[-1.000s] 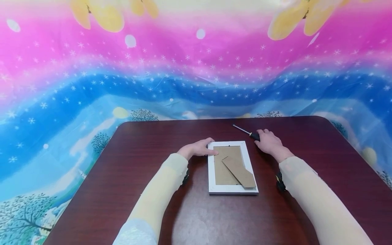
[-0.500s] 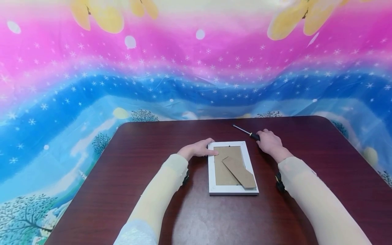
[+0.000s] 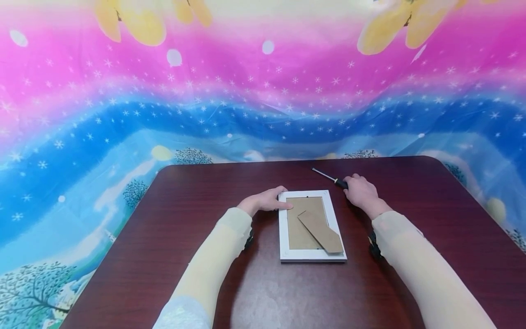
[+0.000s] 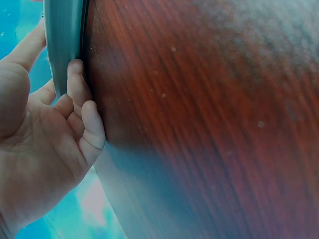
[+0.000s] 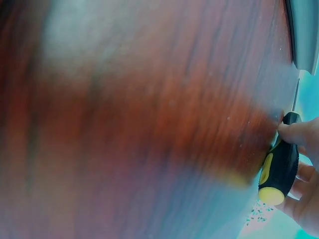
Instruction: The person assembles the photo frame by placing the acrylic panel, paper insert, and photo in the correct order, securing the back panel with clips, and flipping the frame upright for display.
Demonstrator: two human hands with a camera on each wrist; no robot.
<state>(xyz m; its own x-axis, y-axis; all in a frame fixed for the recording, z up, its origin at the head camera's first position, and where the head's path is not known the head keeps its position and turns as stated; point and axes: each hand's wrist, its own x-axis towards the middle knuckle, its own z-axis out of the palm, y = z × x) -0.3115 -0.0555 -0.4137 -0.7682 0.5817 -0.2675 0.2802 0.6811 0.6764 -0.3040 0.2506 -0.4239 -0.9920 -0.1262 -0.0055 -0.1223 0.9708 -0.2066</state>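
Note:
A white picture frame (image 3: 284, 233) lies face down on the table, its brown backing (image 3: 300, 233) and slanted easel stand (image 3: 326, 235) on top. My left hand (image 3: 265, 199) grips the frame's upper left corner, thumb over the border and fingers along the outer side. The left wrist view shows that hand (image 4: 50, 129) against the frame's edge (image 4: 65, 45). To the right, my right hand (image 3: 362, 191) holds a screwdriver (image 3: 340, 183) by its black and yellow handle (image 5: 281, 167). The screwdriver's shaft points to the far left, beyond the frame, and its tip touches nothing visible.
The dark red-brown wooden table (image 3: 197, 228) has rounded far corners. A colourful printed cloth (image 3: 263, 91) hangs right behind its far edge and along both sides. A black wrist device (image 3: 374, 244) sits under the right sleeve.

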